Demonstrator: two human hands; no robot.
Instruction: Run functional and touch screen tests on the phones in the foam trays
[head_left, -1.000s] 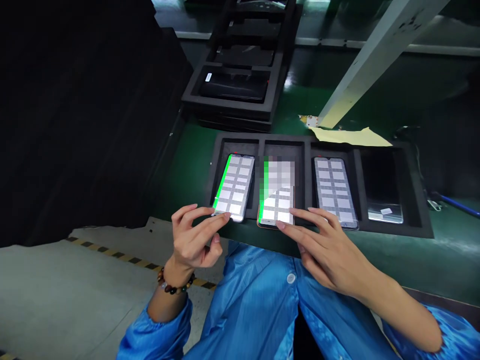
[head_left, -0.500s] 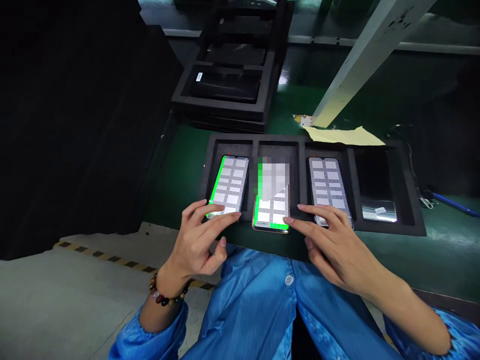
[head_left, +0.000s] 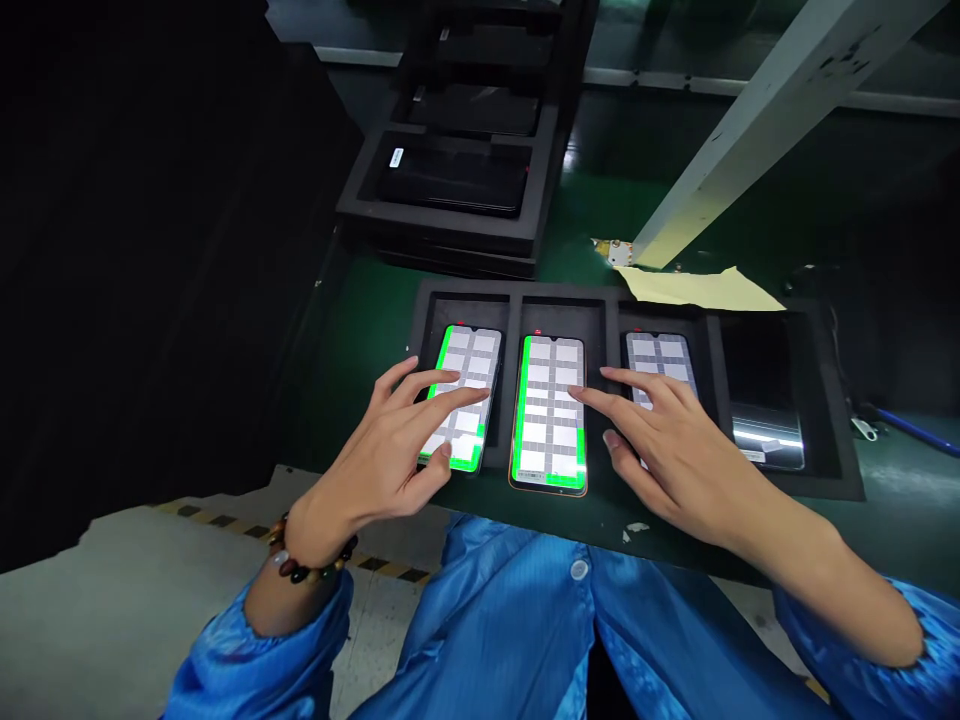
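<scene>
Three phones with lit grid screens lie in a black foam tray [head_left: 515, 310]. My left hand [head_left: 405, 440] is open over the left phone [head_left: 469, 350], with a fingertip at its right edge. Green bands run along that screen's left side, bottom and lower right. My right hand [head_left: 667, 440] is open, its index fingertip at the right side of the middle phone [head_left: 540, 430], which also has green bands at the left, bottom and lower right. Under my right hand, the third phone [head_left: 660, 350] shows no green and is partly hidden. A dark phone [head_left: 761, 390] lies in the rightmost compartment.
Behind, stacked black trays [head_left: 442, 230] hold dark phones. A pale post [head_left: 742, 140] slants up at the right, above a piece of yellow paper [head_left: 705, 288]. A blue cable or pen [head_left: 915, 432] lies at the far right. Black cloth [head_left: 150, 250] hangs at the left.
Both hands have moved up the screens, away from my body. Green now shows along the left phone's bottom and lower right, and up the middle phone's lower right side.
</scene>
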